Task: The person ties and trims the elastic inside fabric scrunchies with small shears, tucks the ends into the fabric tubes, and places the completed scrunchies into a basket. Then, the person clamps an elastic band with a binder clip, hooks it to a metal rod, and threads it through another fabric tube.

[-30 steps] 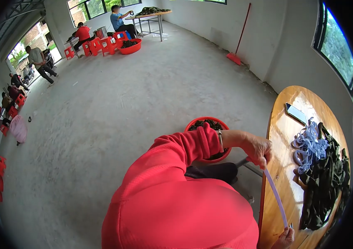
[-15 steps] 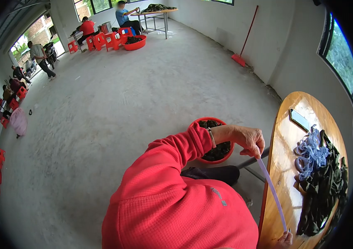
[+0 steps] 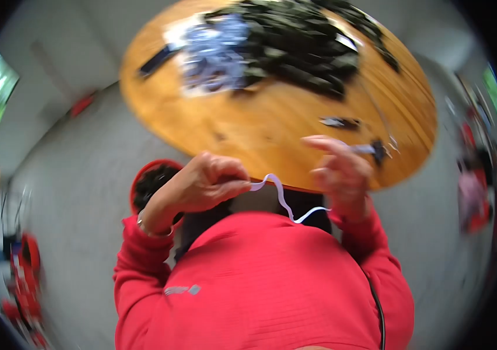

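My left hand (image 3: 216, 179) is closed in a pinch on one end of a pale lavender strip (image 3: 283, 201), which hangs slack in a wavy curve over my lap. The strip runs to the lower palm of my right hand (image 3: 342, 175), whose index finger is stretched out; the blurred lower fingers seem to keep the strip. Beyond both hands, a tangled heap of blue strips (image 3: 216, 55) lies on the wooden table (image 3: 254, 131), left of dark green cloth (image 3: 301, 49). A small dark and silvery tool (image 3: 340, 122) lies just past my right hand.
A dark phone (image 3: 156, 61) lies at the table's left side. On the floor near my left forearm stands a red basin (image 3: 137, 181) with dark pieces inside. Blurred red stools (image 3: 25, 274) are at the far left. A dark item (image 3: 379, 151) lies on the table at right.
The view has swung round to face the table. My hands have come closer together in front of me, and the strip, earlier stretched nearly straight, now sags.
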### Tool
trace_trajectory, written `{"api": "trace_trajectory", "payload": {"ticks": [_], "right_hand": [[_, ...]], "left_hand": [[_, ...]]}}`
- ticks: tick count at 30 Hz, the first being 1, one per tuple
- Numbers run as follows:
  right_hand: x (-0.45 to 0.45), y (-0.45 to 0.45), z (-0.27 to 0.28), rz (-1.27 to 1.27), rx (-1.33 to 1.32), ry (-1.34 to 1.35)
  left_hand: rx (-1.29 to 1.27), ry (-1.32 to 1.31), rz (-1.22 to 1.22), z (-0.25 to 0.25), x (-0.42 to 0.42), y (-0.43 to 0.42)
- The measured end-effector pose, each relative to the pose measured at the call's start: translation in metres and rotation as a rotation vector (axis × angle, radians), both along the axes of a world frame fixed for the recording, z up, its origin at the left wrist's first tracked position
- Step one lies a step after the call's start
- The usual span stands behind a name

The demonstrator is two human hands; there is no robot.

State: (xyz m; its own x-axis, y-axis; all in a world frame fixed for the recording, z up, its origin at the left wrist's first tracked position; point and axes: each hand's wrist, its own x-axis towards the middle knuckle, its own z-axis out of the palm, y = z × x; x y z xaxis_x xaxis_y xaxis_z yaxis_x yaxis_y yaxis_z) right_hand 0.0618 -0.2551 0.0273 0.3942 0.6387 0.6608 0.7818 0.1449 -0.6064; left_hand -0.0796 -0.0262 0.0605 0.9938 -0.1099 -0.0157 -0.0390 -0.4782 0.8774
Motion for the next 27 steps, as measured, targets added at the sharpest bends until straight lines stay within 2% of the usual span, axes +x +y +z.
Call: {"api": "trace_trajectory", "payload": {"ticks": [4,5,8,14,17,18,20,24,26,27], "right_hand": [[-0.017,-0.017,-0.011,0.164,-0.133,0.381],[-0.015,-0.020,-0.021,0.131,-0.038,0.303],[-0.012,-0.045,-0.023,0.080,-0.186,0.457],[-0.003,-0.077,-0.023,0.143,-0.306,0.488],[0.003,-0.093,-0.020,0.116,-0.299,0.541],[0.004,-0.100,-0.021,0.087,-0.269,0.576],[0.006,-0.114,-0.024,0.044,-0.198,0.632],[0.009,-0.139,-0.033,-0.053,-0.103,0.779],[0.007,-0.145,-0.036,-0.085,-0.100,0.862],[0.004,-0.146,-0.041,-0.105,-0.027,0.949]], "left_hand": [[-0.023,-0.139,-0.249,-0.013,0.050,-0.047],[-0.045,-0.166,-0.283,-0.015,0.060,-0.055],[-0.031,-0.136,-0.332,-0.021,0.077,-0.072],[-0.027,0.077,-0.460,-0.008,0.110,-0.090],[0.027,0.038,-0.586,-0.006,0.136,-0.101],[-0.028,0.180,-0.505,-0.004,0.147,-0.102],[-0.092,0.052,-0.418,-0.003,0.178,-0.107],[0.136,-0.416,-0.468,-0.009,0.260,-0.141],[0.264,-0.544,-0.468,-0.022,0.297,-0.167],[0.410,-0.490,-0.499,-0.018,0.306,-0.182]]}}
